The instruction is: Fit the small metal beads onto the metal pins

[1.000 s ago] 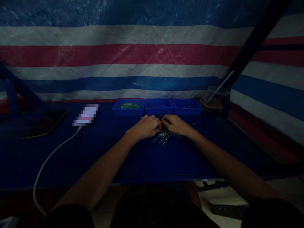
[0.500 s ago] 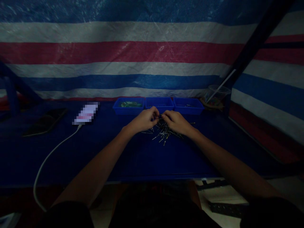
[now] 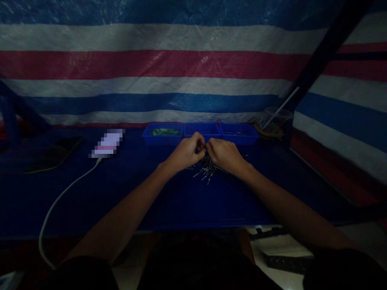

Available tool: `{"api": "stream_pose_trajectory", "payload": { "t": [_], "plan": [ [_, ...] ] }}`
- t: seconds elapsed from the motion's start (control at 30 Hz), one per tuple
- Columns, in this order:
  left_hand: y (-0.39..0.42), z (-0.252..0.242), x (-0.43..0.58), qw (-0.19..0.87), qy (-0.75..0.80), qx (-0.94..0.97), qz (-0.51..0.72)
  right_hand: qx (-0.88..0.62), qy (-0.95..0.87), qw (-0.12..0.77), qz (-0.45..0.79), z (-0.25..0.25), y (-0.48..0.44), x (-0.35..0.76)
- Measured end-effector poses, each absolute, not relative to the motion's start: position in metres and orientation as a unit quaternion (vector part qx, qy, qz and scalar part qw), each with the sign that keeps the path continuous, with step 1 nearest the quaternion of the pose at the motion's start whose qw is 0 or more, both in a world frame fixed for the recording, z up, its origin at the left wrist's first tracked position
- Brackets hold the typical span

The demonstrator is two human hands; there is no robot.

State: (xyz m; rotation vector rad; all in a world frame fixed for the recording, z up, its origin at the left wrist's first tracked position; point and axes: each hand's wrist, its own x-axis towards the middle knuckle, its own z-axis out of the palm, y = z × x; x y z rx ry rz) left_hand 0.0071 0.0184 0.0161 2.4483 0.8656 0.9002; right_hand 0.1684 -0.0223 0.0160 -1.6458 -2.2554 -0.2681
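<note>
My left hand (image 3: 185, 153) and my right hand (image 3: 223, 155) meet fingertip to fingertip over a loose pile of small metal pins (image 3: 207, 172) on the blue table (image 3: 169, 193). Both hands have their fingers curled in a pinch; what they pinch is too small and dark to name. Three blue trays stand in a row just behind the hands: the left tray (image 3: 163, 134) holds greenish pieces, the middle tray (image 3: 202, 129) and the right tray (image 3: 238, 133) hold a few small parts.
A blurred-out device (image 3: 108, 143) with a white cable (image 3: 60, 197) lies at the left, a dark phone (image 3: 53, 154) beyond it. A clear cup with a straw (image 3: 273, 120) stands at the back right. A striped tarp (image 3: 169, 68) closes the back and right side.
Both hands have lifted slightly off the pile and drawn together, fingertips now pinched close above the pins. The pile has spread a little.
</note>
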Motion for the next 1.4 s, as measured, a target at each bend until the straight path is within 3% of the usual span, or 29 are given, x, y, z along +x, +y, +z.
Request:
{"api": "stream_pose_trajectory", "payload": {
  "t": [0.23,0.37,0.57,0.77,0.9,1.03,1.17,1.4],
  "plan": [
    [0.020,0.013,0.009,0.242,0.295,0.857,0.348,-0.550,-0.800,0.235,-0.045,0.010,-0.015,0.172],
    [0.028,0.007,0.006,0.248,0.328,0.856,0.315,-0.539,-0.775,0.325,-0.046,0.022,-0.013,0.183],
    [0.031,-0.005,0.001,0.097,0.338,0.924,0.152,-0.513,-0.684,0.509,-0.100,0.059,-0.022,0.211],
    [0.024,-0.006,0.005,0.013,0.338,0.934,0.118,-0.471,-0.655,0.569,-0.157,0.085,-0.018,0.220],
    [0.023,-0.006,0.006,0.011,0.328,0.937,0.119,-0.503,-0.659,0.521,-0.204,0.080,0.010,0.211],
    [0.029,-0.002,0.003,0.032,0.352,0.920,0.169,-0.513,-0.767,0.366,-0.120,0.042,0.024,0.195],
    [0.035,0.004,0.002,0.077,0.379,0.886,0.255,-0.485,-0.822,0.294,-0.039,0.003,0.006,0.182],
    [0.030,0.013,0.004,0.150,0.372,0.849,0.345,-0.462,-0.813,0.354,-0.002,0.002,-0.006,0.172]
  ]
}}
